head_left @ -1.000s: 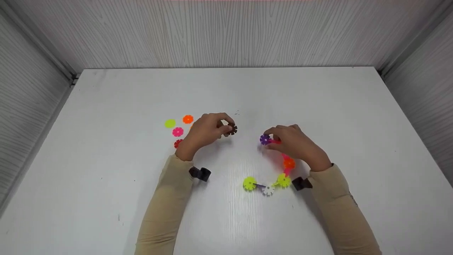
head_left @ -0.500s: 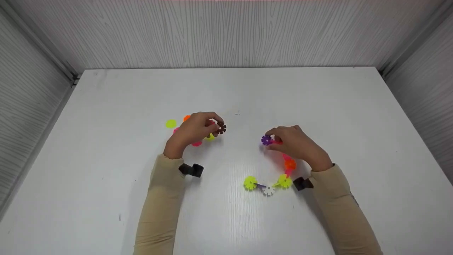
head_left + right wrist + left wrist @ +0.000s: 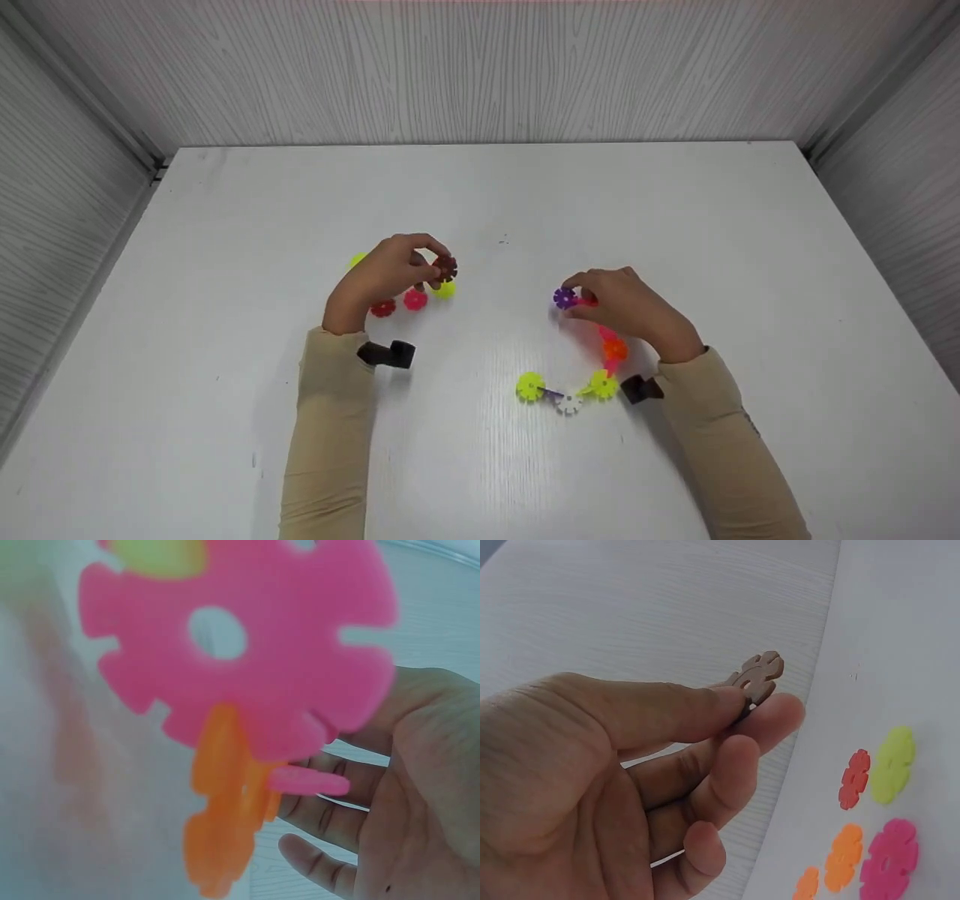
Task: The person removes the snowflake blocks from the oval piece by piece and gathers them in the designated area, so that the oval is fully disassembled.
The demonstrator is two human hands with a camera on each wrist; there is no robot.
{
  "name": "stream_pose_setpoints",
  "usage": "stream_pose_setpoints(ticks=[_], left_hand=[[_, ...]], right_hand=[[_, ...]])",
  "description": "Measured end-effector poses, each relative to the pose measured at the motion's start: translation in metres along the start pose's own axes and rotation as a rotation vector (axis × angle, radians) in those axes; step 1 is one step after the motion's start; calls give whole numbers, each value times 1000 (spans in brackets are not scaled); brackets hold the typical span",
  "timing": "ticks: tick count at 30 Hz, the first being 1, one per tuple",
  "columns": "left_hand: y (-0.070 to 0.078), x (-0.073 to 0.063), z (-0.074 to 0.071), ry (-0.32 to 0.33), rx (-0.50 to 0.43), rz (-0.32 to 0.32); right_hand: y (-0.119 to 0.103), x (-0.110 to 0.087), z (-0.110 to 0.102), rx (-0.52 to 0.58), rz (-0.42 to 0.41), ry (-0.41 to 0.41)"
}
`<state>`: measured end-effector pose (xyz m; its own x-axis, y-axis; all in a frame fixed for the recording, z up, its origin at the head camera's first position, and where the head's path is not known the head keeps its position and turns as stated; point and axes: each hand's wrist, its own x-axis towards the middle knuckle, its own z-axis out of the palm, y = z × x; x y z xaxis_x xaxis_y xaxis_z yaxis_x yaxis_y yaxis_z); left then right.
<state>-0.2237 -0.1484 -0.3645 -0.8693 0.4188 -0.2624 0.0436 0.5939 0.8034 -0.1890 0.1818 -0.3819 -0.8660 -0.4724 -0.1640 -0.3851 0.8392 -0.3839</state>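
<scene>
My left hand [image 3: 384, 274] pinches a brown notched flower disc [image 3: 445, 268] between thumb and index finger, raised over the loose discs at left. In the left wrist view the brown disc [image 3: 763, 678] tilts up from the fingertips, the other fingers loosely bent below. My right hand [image 3: 628, 304] grips the upper end of a chain of linked discs, thumb and index finger at a purple disc [image 3: 564, 298]. From there the chain runs down through an orange disc [image 3: 615, 349], a yellow one and a white disc [image 3: 569, 405] to a yellow-green end disc [image 3: 530, 387].
Loose discs lie under and beside the left hand: a red disc [image 3: 383, 307], a pink disc [image 3: 415, 300], a yellow disc [image 3: 444, 290] and several others partly hidden. The white table [image 3: 480, 195] meets a wood-grain panel [image 3: 480, 71] at the back.
My left hand has moved left with the brown disc, covering some loose discs and uncovering red, pink and yellow ones. The right hand and the chain have stayed nearly still.
</scene>
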Motion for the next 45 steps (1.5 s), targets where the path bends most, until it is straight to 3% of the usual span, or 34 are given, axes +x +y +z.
stream_pose_setpoints(ticks=[14,22,30,38,42,45], left_hand=[[-10,1,0,-153,172,-183],[-14,5,5,-201,167,-235],[-17,7,8,-218,170,-208],[-18,8,7,-222,195,-256],[-15,6,6,-191,211,-235],[-9,4,6,-106,230,-169]], right_hand=[[-1,1,1,31,23,-33],[-3,2,2,35,41,-39],[-2,1,3,26,35,-40],[-1,1,3,23,36,-29],[-1,0,3,29,37,-30],[0,0,3,33,46,-34]])
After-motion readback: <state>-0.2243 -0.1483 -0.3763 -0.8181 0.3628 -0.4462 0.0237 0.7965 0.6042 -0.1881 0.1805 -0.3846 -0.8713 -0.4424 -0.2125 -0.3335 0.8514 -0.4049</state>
